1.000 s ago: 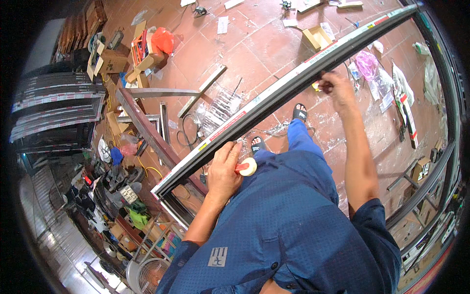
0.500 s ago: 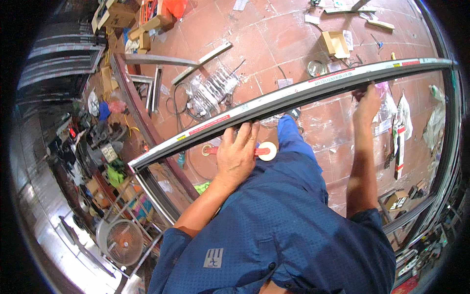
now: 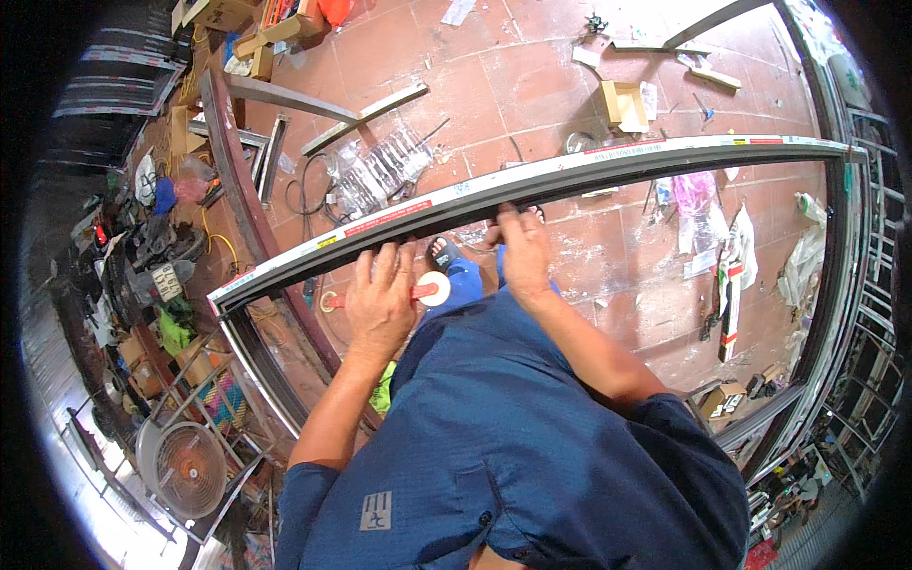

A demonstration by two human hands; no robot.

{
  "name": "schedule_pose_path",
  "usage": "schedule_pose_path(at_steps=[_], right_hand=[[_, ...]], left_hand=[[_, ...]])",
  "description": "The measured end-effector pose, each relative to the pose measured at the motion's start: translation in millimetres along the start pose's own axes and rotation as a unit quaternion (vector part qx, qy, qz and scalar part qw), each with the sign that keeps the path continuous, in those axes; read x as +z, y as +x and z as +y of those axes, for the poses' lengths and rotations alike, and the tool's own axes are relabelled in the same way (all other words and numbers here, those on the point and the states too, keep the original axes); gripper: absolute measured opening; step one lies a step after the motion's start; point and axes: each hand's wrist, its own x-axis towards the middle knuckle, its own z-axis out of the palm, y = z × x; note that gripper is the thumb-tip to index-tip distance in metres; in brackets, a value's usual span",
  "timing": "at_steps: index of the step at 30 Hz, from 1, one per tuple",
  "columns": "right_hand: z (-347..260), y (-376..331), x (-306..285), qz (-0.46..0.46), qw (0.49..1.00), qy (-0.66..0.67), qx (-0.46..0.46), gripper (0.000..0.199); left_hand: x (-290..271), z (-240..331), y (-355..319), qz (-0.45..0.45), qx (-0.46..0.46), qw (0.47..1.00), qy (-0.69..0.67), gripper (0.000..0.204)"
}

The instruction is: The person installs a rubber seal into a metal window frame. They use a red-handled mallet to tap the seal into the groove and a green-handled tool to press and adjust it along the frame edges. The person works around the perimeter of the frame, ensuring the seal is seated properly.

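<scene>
A long grey metal frame bar point(image 3: 570, 176) with a white taped edge runs across the view from lower left to upper right. My left hand point(image 3: 380, 299) rests against its underside near the left end and grips a small roller tool point(image 3: 432, 288) with a white wheel and red handle. My right hand point(image 3: 521, 249) grips the bar near its middle, fingers curled over the edge. My blue shirt fills the lower middle, and a sandalled foot point(image 3: 442, 252) shows below the bar.
Red tile floor with litter: a cardboard box point(image 3: 622, 103), clear plastic wrap point(image 3: 380, 171), loose metal profiles point(image 3: 366, 116), pink and white bags point(image 3: 698, 190). A dark curved frame point(image 3: 242, 204) lies at left beside tools and a fan point(image 3: 190, 467). Metal racks stand along the right edge.
My right hand slid left along the bar, from far out on the right to near its middle. The view shifted, and the bar now lies flatter across it. My left hand stays at the bar with the roller.
</scene>
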Motion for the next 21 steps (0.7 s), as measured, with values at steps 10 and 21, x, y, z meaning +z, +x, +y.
schedule_pose_path(at_steps=[10,21], right_hand=[[-7,43,-69,0.206,0.957,-0.089,-0.185,0.053],[-81,78,-272,0.268,0.670,-0.584,-0.373,0.060]], left_hand=[[2,-14,-12,0.049,-0.007,0.999,-0.020,0.056],[9,-2,-16,0.056,-0.069,0.996,-0.016,0.054]])
